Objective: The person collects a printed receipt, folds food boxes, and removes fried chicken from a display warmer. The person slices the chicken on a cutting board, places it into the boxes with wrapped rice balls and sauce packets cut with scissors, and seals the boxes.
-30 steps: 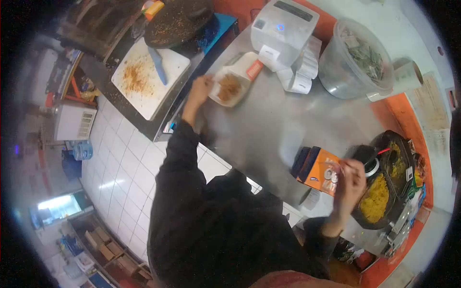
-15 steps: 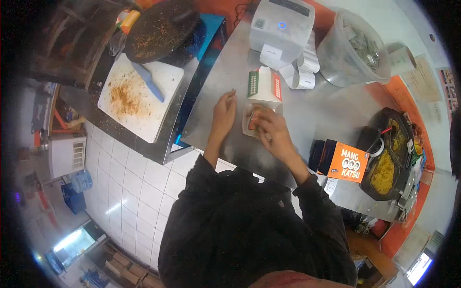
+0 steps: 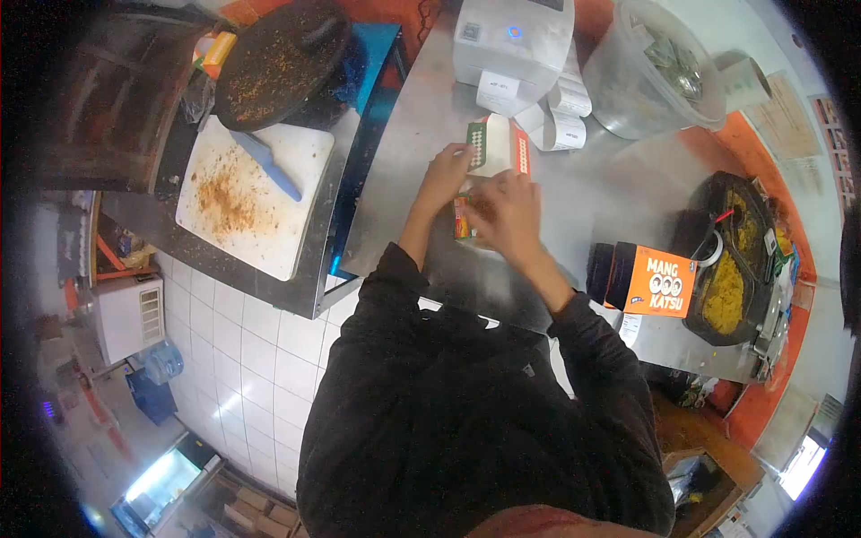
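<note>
A small takeaway box [image 3: 500,148] with a white lid and green and red patterned sides stands on the steel counter, its lid raised. At its left side, my left hand [image 3: 444,179] has its fingertips closed on the green edge. My right hand [image 3: 511,215] reaches over the front of the box, with its fingers at the lid's lower right edge; it is slightly blurred. Under the lid, left of my right hand, a red and yellow sachet [image 3: 462,217] shows in the tray. My right hand hides the rest of the tray's contents.
Behind the box stand a label printer [image 3: 513,45] with curled labels and a clear bucket [image 3: 655,72] of sachets. To the right are an orange carton [image 3: 662,282] and a black tray [image 3: 717,345] with yellow food. A knife [image 3: 269,166] lies on the cutting board [image 3: 296,215] at left.
My left hand has moved up and right from the counter to the box's green side. My right hand has shifted up from the sachet to the lid's edge. The view has shifted slightly.
</note>
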The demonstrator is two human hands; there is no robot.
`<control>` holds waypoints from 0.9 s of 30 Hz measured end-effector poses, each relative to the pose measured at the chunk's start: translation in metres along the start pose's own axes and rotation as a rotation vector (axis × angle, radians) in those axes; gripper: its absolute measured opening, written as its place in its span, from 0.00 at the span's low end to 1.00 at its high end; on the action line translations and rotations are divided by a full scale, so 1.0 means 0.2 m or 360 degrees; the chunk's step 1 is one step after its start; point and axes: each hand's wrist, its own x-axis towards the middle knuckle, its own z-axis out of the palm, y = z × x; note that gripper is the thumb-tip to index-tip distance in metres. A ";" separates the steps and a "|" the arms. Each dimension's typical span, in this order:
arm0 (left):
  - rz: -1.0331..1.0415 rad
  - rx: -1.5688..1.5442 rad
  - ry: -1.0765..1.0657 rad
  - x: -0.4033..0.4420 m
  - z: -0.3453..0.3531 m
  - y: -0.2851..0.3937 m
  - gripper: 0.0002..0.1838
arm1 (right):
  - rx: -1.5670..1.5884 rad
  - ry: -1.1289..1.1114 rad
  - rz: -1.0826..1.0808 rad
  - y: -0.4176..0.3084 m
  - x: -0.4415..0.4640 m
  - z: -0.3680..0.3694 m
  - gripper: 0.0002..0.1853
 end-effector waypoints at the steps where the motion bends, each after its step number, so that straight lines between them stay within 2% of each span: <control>1: -0.0055 -0.0045 -0.0037 0.01 -0.01 -0.01 0.25 | -0.0147 -0.0055 -0.0062 -0.07 0.00 0.01 0.15; 4: -0.0105 -0.0218 -0.0109 0.02 -0.02 -0.03 0.25 | -0.0318 -0.0003 0.0024 -0.06 -0.05 0.19 0.17; 8: -0.0276 -0.0363 -0.0176 -0.06 -0.05 0.05 0.25 | -0.0457 0.0043 0.0193 -0.04 -0.06 0.16 0.17; 10: -0.0066 -0.0231 -0.0088 -0.05 -0.03 0.02 0.26 | -0.0477 0.0018 0.0336 -0.02 -0.05 0.12 0.19; 11: -0.0060 -0.0234 -0.0097 -0.04 -0.02 0.02 0.26 | -0.0486 0.0023 0.0341 -0.01 -0.05 0.11 0.19; 13: -0.0119 0.0094 -0.0044 -0.02 0.01 0.03 0.30 | -0.0444 0.0081 0.0381 0.02 -0.03 0.10 0.21; 14: -0.0112 0.0091 -0.0049 -0.02 0.01 0.05 0.30 | -0.0451 0.0086 0.0383 0.06 -0.01 0.10 0.21; 16: -0.0059 0.0444 -0.0058 -0.06 -0.01 0.14 0.34 | -0.0258 0.0389 0.0747 0.15 0.03 0.09 0.23; 17: -0.0063 0.0451 -0.0067 -0.06 0.00 0.17 0.34 | -0.0256 0.0388 0.0759 0.22 0.06 0.11 0.23; 19: -0.0013 0.0848 0.0011 -0.06 0.05 0.22 0.30 | 0.0117 0.0088 0.1011 0.38 0.12 0.15 0.26; 20: -0.0007 0.0860 -0.0001 -0.06 0.06 0.23 0.30 | 0.0122 0.0098 0.1024 0.41 0.14 0.13 0.26; 22: 0.0065 0.0954 -0.0058 -0.06 0.07 0.24 0.25 | 0.0256 -0.0251 0.0956 0.42 0.18 0.07 0.28; 23: 0.0062 0.0955 -0.0062 -0.08 0.05 0.21 0.25 | 0.0257 -0.0253 0.0960 0.45 0.16 0.03 0.28; 25: 0.0952 0.0656 0.0104 -0.13 -0.03 0.13 0.19 | 0.0298 -0.0259 0.0452 0.52 0.07 -0.06 0.27; 26: 0.0949 0.0656 0.0105 -0.19 -0.05 0.12 0.19 | 0.0300 -0.0263 0.0451 0.52 -0.01 -0.07 0.27; 27: 0.0700 0.0651 0.0106 -0.27 -0.07 0.12 0.16 | 0.0079 -0.0272 0.0413 0.50 -0.12 -0.07 0.24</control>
